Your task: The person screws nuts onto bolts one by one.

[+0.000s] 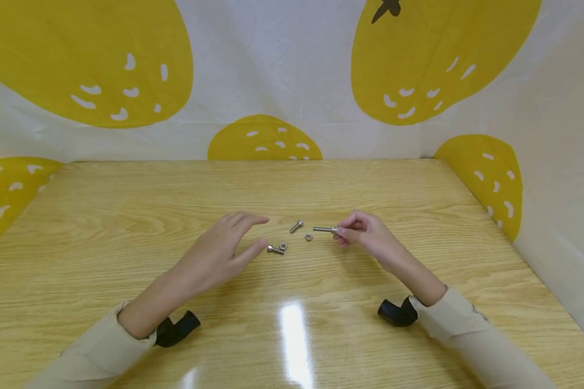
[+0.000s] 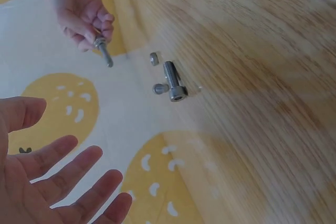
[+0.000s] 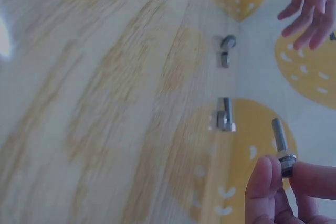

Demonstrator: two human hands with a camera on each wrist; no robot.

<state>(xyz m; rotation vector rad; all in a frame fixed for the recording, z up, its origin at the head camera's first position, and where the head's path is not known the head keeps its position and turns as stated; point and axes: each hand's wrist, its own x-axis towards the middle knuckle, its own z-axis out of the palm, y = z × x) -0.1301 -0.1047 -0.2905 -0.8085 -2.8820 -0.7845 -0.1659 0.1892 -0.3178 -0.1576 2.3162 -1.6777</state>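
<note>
My right hand (image 1: 365, 233) pinches a socket-head bolt (image 1: 324, 229) between thumb and fingers at its head end. In the head view its threaded shank points left, and a nut (image 3: 286, 155) sits on it close to the head. My left hand (image 1: 226, 243) hovers at the left with fingers spread and holds nothing. Near its thumb lies a bolt (image 1: 274, 249) with a hex nut (image 1: 283, 246) beside it. Farther back on the table is another bolt (image 1: 297, 226), with a second nut (image 1: 309, 236) to its right and nearer me.
The light wood-grain table (image 1: 126, 216) carries these small parts at its middle. A white cloth (image 1: 272, 65) with yellow fruit shapes hangs behind and at the sides. Black curved pieces (image 1: 398, 312) stick out by both sleeves. A bright reflection lies at the front.
</note>
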